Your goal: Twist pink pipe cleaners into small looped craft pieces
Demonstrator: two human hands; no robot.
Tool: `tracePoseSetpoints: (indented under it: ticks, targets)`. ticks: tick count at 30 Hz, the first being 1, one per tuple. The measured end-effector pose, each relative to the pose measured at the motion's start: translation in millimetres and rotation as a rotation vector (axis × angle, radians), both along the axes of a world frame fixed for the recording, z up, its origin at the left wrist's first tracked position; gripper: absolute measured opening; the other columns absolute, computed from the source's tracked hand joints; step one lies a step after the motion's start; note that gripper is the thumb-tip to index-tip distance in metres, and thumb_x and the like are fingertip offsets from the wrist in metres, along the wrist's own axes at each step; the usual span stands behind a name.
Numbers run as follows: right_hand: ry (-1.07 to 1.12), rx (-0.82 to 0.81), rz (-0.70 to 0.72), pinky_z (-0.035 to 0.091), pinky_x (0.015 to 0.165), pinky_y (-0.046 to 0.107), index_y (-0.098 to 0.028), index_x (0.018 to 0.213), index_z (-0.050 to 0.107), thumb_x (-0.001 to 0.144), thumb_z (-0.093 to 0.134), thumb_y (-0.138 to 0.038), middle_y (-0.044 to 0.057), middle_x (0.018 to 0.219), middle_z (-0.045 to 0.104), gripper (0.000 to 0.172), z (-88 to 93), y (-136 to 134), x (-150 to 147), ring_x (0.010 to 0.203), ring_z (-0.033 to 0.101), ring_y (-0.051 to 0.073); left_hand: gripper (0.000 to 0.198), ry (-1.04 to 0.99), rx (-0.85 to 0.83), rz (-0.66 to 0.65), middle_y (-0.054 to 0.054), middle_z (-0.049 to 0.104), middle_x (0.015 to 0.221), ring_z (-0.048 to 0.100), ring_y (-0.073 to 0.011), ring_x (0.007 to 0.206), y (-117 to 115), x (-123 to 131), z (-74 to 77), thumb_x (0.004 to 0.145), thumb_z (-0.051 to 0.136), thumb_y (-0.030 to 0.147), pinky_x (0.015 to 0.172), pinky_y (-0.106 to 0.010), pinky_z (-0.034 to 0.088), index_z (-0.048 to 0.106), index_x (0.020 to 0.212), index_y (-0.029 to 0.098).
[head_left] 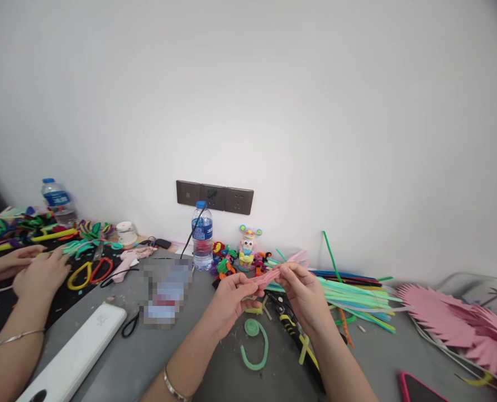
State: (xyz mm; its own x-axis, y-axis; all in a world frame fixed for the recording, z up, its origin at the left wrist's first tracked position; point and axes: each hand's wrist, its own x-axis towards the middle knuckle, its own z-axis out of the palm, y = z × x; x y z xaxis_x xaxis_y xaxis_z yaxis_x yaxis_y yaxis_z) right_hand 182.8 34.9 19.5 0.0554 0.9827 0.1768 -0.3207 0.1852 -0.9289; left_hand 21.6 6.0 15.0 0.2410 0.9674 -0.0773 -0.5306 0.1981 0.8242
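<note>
My left hand [230,297] and my right hand [301,290] are raised together over the grey table [156,357]. Both pinch a bundle of pink pipe cleaners [278,270] that runs between them and sticks out to the upper right. Below my hands lie a green pipe cleaner curled into a hook [254,346] and black-and-yellow pliers [292,325]. A heap of green, blue and other straight pipe cleaners [355,298] lies just right of my right hand.
A water bottle [202,237] and a small figure [247,249] stand by the wall sockets [214,196]. Pink leaf shapes [462,321] fill a tray at right. A phone [418,388] lies at the near edge. Another person's hands [37,271] work at the left beside scissors [90,271].
</note>
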Motion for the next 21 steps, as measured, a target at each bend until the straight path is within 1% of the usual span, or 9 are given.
tracePoseSetpoints:
  ticks: [3, 6, 8, 10, 13, 15, 17, 19, 21]
  targets:
    - [-0.015, -0.012, 0.008, 0.052, 0.063, 0.03, -0.02, 0.067, 0.066, 0.058, 0.082, -0.049, 0.002, 0.07, 0.063, 0.034, 0.7, 0, 1, 0.064, 0.057, 0.017, 0.035, 0.116, 0.054, 0.017, -0.004, 0.069, 0.077, 0.062, -0.0116, 0.065, 1, 0, -1.7, 0.062, 0.083, 0.036, 0.057, -0.021, 0.051, 0.055, 0.063, 0.015]
    - [-0.09, -0.01, 0.047, 0.05, 0.06, 0.028, -0.019, 0.068, 0.066, 0.061, 0.081, -0.049, 0.002, 0.067, 0.062, 0.034, 1.8, -1, 5, 0.061, 0.055, 0.016, 0.031, 0.324, 0.193, 0.039, -0.004, 0.068, 0.076, 0.059, -0.012, 0.061, 3, 0, -6.1, 0.066, 0.079, 0.038, 0.056, -0.023, 0.048, 0.059, 0.062, 0.015]
    - [-0.172, 0.012, 0.074, 0.048, 0.058, 0.027, -0.018, 0.07, 0.066, 0.065, 0.078, -0.049, 0.002, 0.066, 0.062, 0.034, 2.3, 0, 9, 0.06, 0.054, 0.015, 0.023, 0.446, 0.31, 0.049, -0.004, 0.067, 0.076, 0.06, -0.0148, 0.066, 4, 1, -9.4, 0.067, 0.078, 0.034, 0.061, -0.024, 0.048, 0.065, 0.065, 0.015]
    - [-0.261, 0.032, 0.118, 0.047, 0.057, 0.027, -0.017, 0.072, 0.066, 0.068, 0.076, -0.051, 0.003, 0.067, 0.063, 0.035, 2.7, 0, 11, 0.06, 0.055, 0.016, 0.014, 0.517, 0.388, 0.043, -0.006, 0.068, 0.079, 0.061, -0.0185, 0.075, 5, 2, -11.7, 0.068, 0.076, 0.029, 0.067, -0.025, 0.048, 0.071, 0.07, 0.015]
    - [-0.352, 0.053, 0.191, 0.045, 0.055, 0.028, -0.017, 0.073, 0.066, 0.07, 0.073, -0.053, 0.004, 0.064, 0.065, 0.037, 2.7, 1, 11, 0.058, 0.057, 0.017, 0.016, 0.558, 0.429, 0.03, -0.009, 0.069, 0.089, 0.06, -0.0233, 0.088, 5, 3, -12.2, 0.073, 0.072, 0.03, 0.07, -0.026, 0.047, 0.076, 0.079, 0.016]
    - [-0.385, 0.071, 0.22, 0.044, 0.054, 0.028, -0.017, 0.073, 0.066, 0.071, 0.072, -0.053, 0.003, 0.061, 0.065, 0.037, 2.0, 1, 11, 0.055, 0.057, 0.016, 0.022, 0.593, 0.449, 0.052, -0.01, 0.069, 0.091, 0.059, -0.0235, 0.089, 5, 3, -11.6, 0.078, 0.066, 0.035, 0.068, -0.025, 0.046, 0.077, 0.082, 0.016]
    - [-0.41, 0.087, 0.244, 0.042, 0.052, 0.028, -0.017, 0.074, 0.066, 0.074, 0.07, -0.053, 0.002, 0.058, 0.064, 0.036, 0.7, 1, 10, 0.053, 0.056, 0.016, 0.027, 0.625, 0.451, 0.088, -0.01, 0.068, 0.087, 0.059, -0.0215, 0.082, 5, 1, -11.5, 0.082, 0.062, 0.038, 0.062, -0.024, 0.044, 0.078, 0.083, 0.016]
    - [-0.423, 0.092, 0.263, 0.041, 0.051, 0.028, -0.016, 0.076, 0.067, 0.076, 0.068, -0.052, 0.002, 0.056, 0.064, 0.035, -0.3, 2, 11, 0.052, 0.057, 0.016, 0.027, 0.625, 0.437, 0.112, -0.009, 0.067, 0.083, 0.058, -0.0188, 0.073, 6, 1, -11.9, 0.08, 0.064, 0.038, 0.059, -0.023, 0.043, 0.078, 0.084, 0.016]
    - [-0.412, 0.089, 0.263, 0.042, 0.052, 0.028, -0.017, 0.077, 0.067, 0.076, 0.068, -0.05, 0.003, 0.058, 0.065, 0.034, -0.6, 2, 11, 0.053, 0.058, 0.016, 0.026, 0.582, 0.405, 0.068, -0.008, 0.067, 0.077, 0.058, -0.0167, 0.065, 6, 1, -12.3, 0.077, 0.067, 0.038, 0.057, -0.023, 0.044, 0.077, 0.084, 0.015]
